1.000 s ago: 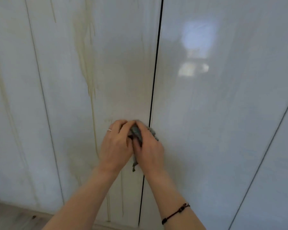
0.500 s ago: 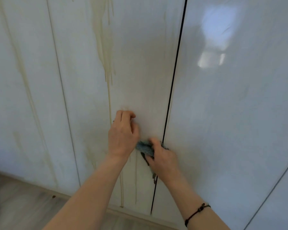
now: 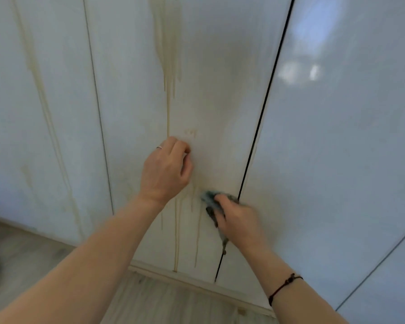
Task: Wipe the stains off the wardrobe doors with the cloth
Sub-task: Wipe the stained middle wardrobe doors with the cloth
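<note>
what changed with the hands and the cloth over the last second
The left hand has let go of the cloth and rests on the door with curled fingers. The right hand alone keeps its grip on it and has carried it down and right, beside the door gap. The yellowish drip stains remain.

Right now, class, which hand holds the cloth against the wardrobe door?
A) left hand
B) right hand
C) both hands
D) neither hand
B: the right hand grips the cloth low on the stained door, while the left hand, fingers curled, sits higher up with no cloth in it.
</note>
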Motion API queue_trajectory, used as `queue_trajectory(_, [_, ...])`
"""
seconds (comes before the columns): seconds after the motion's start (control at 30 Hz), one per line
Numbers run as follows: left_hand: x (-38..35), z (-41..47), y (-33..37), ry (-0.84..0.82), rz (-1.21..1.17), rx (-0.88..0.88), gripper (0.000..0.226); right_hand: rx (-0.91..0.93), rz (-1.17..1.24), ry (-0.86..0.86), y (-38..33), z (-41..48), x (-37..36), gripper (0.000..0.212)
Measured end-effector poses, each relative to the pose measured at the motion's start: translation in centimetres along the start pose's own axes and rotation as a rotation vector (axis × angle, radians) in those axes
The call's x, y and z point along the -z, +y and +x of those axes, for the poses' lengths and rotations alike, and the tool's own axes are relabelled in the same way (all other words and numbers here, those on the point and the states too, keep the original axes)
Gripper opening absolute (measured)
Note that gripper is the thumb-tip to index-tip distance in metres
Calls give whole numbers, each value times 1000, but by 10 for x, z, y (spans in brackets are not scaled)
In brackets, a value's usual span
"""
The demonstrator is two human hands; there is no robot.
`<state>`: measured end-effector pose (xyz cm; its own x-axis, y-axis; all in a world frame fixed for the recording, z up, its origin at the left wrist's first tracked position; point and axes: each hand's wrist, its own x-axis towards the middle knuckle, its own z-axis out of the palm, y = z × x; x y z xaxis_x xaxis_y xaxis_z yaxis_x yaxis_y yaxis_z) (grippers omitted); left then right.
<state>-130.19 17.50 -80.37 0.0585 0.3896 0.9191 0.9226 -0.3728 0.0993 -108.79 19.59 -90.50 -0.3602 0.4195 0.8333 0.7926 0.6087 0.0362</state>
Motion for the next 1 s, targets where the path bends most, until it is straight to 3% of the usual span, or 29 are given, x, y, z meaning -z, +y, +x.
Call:
queue_trajectory(0.1, [6,-4,-17,-28,46,-144,23,-240,32,328,0,62,31,19])
queue_trajectory(0.17, [6,-5,-18,-49,82,-212,37,-357,98,430,-3,74,32,19])
queue_trajectory(0.2, [4,-5,-18,-55,91,-228,42,-311,66,424,-8,66,23,16])
queue_trajectory(0.27, [-6,-4,-11,-61,75,-239,47,-77,-59,264,-5,18,-5,4])
queue_trajectory(0.33, [-14,-3,-3,-57,52,-225,51,78,-166,-6,-1,-36,-27,14])
queue_trajectory(0.4, [-17,-6,1,-41,27,-219,54,123,-184,-161,3,-51,-30,16])
queue_trajectory(0.43, [-18,-9,1,-20,18,-215,55,121,-183,-145,4,-39,-21,12])
queue_trajectory(0.57, [-21,-13,-3,12,-49,-190,57,-124,-149,310,2,48,22,11])
queue_trajectory(0.63, [-28,-14,-1,14,-84,-182,56,-237,-55,409,-2,61,25,12])
queue_trajectory(0.7, [-37,-15,1,34,-123,-154,54,-123,-117,328,-9,36,3,9])
queue_trajectory(0.8, [-46,-12,-1,104,-196,-126,54,134,-202,-251,-11,-50,-32,4])
queue_trajectory(0.87, [-49,-10,-5,138,-259,-141,54,100,-201,-478,-12,-80,-33,10])
queue_trajectory(0.93, [-50,-11,-8,151,-296,-152,53,36,-235,-397,-12,-62,-20,14])
queue_trajectory(1.0, [-52,-12,-10,160,-311,-153,52,-21,-304,-182,-14,-16,2,13])
